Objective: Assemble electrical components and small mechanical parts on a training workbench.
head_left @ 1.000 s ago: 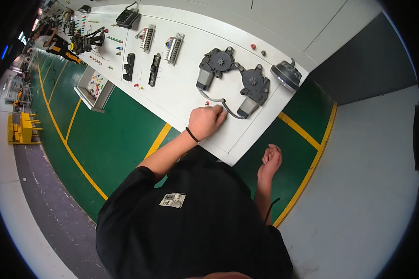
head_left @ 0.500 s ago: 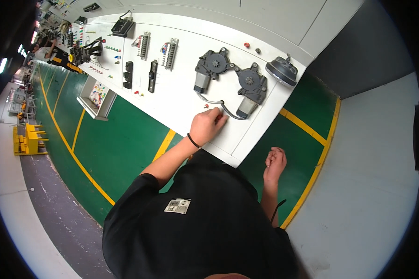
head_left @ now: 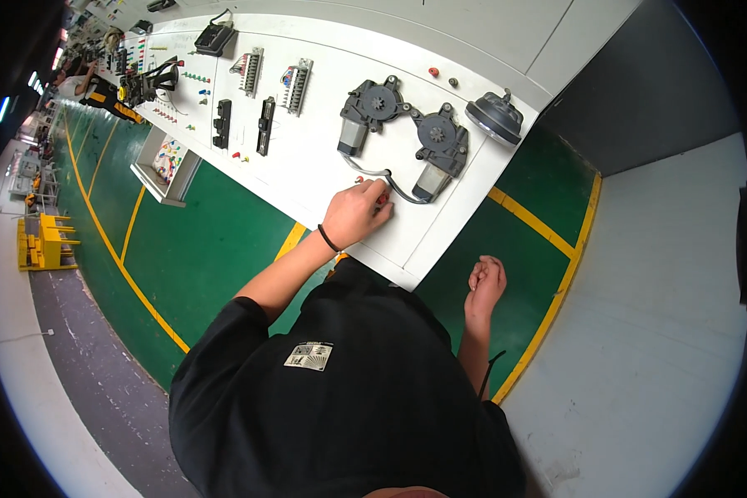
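My left hand (head_left: 354,216) is at the front edge of the white worktop, its fingers and thumb closed around a small red part (head_left: 383,199). Another small red piece (head_left: 358,179) lies just beyond the knuckles. Past the fingertips runs a grey cable (head_left: 398,190) beside two dark motor units with toothed gears, a left motor (head_left: 379,103) and a right motor (head_left: 441,139). Off the table's right side, my right hand (head_left: 485,286) hangs in the air with loosely curled fingers; nothing shows in it.
A round black lamp-like unit (head_left: 495,116) stands at the right end, near small red (head_left: 433,72) and dark knobs. Terminal strips (head_left: 295,86) and black bars (head_left: 266,126) lie leftward. An open drawer (head_left: 168,192) juts out. A grey wall (head_left: 639,274) rises on the right.
The left hand has shifted slightly left, and a red part now shows between its fingers. The right hand stays loosely curled beside the table. The whole view has shifted a little.
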`<action>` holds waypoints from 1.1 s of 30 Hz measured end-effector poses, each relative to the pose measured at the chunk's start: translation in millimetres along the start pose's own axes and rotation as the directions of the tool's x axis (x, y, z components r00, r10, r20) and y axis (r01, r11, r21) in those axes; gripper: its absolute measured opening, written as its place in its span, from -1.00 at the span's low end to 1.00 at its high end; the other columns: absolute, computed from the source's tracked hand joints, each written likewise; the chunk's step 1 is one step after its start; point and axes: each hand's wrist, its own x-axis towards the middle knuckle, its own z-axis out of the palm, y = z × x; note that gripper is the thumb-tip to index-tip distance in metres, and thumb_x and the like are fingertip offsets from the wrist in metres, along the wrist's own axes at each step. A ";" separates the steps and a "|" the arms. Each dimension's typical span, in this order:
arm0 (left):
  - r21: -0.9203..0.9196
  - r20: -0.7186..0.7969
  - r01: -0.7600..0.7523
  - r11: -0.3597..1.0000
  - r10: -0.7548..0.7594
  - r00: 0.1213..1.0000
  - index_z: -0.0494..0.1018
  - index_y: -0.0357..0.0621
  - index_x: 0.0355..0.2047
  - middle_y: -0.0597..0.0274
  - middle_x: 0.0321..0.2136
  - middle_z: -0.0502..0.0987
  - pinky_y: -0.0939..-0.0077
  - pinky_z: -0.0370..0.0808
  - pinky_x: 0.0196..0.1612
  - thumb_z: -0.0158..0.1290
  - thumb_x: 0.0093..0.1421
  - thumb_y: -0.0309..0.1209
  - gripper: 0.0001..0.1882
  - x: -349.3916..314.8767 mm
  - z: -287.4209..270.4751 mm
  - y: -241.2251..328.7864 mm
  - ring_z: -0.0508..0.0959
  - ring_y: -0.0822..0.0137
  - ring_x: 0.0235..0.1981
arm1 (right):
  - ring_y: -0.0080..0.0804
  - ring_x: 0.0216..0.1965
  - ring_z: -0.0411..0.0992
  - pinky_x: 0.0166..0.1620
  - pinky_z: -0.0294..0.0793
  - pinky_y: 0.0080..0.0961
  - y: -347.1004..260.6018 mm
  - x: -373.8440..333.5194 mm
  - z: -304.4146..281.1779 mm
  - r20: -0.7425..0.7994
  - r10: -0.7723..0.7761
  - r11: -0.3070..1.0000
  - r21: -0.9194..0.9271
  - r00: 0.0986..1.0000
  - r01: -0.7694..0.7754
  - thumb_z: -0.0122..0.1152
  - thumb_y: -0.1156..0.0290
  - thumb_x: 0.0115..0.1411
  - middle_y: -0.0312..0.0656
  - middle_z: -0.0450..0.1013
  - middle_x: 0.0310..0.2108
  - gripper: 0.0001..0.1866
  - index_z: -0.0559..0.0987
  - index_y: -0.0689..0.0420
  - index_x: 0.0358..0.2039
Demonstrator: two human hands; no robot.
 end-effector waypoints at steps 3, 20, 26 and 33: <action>0.031 0.037 -0.039 0.999 0.038 0.999 0.45 -0.14 -0.39 0.11 -0.57 0.55 0.23 0.56 -0.34 0.21 0.17 -0.38 -0.84 -5.8 4.4 -9.9 0.59 0.02 -0.52 | -0.66 -0.68 0.12 -0.64 0.01 -0.69 -0.6 -0.3 -0.7 -0.007 -0.001 1.000 0.006 1.000 0.001 0.03 0.43 0.30 -0.31 0.26 -0.63 -0.84 0.50 0.25 -0.33; 0.023 -0.012 0.075 0.997 -0.075 0.997 0.43 -0.14 -0.45 0.10 -0.60 0.53 0.22 0.52 -0.46 0.19 0.19 -0.28 -0.77 -9.6 10.4 -10.8 0.57 0.03 -0.55 | -0.62 -0.75 0.13 -0.69 -0.01 -0.67 3.5 -3.2 -8.4 -0.009 0.049 0.998 0.030 0.999 -0.048 0.01 0.40 0.31 -0.27 0.32 -0.65 -0.82 0.50 0.22 -0.35; 0.066 0.000 0.072 0.995 -0.072 0.997 0.47 -0.19 -0.44 0.13 -0.56 0.57 0.33 0.51 -0.47 0.24 0.18 -0.36 -0.80 -11.9 9.2 -9.9 0.58 0.14 -0.58 | -0.59 -0.78 0.17 -0.72 0.01 -0.67 1.3 -8.1 -11.2 -0.002 0.054 0.994 0.093 0.999 -0.054 -0.04 0.29 0.35 -0.23 0.36 -0.66 -0.73 0.49 0.21 -0.35; 0.021 -0.065 -0.007 1.000 0.009 0.998 0.45 -0.17 -0.44 0.16 -0.57 0.57 0.34 0.49 -0.51 0.24 0.18 -0.37 -0.80 -9.8 10.8 -6.1 0.57 0.15 -0.60 | -0.63 -0.79 0.06 -0.71 -0.05 -0.66 4.2 -9.4 -21.2 -0.020 0.053 0.995 0.084 0.998 -0.051 -0.07 0.24 0.39 -0.29 0.28 -0.70 -0.68 0.50 0.19 -0.37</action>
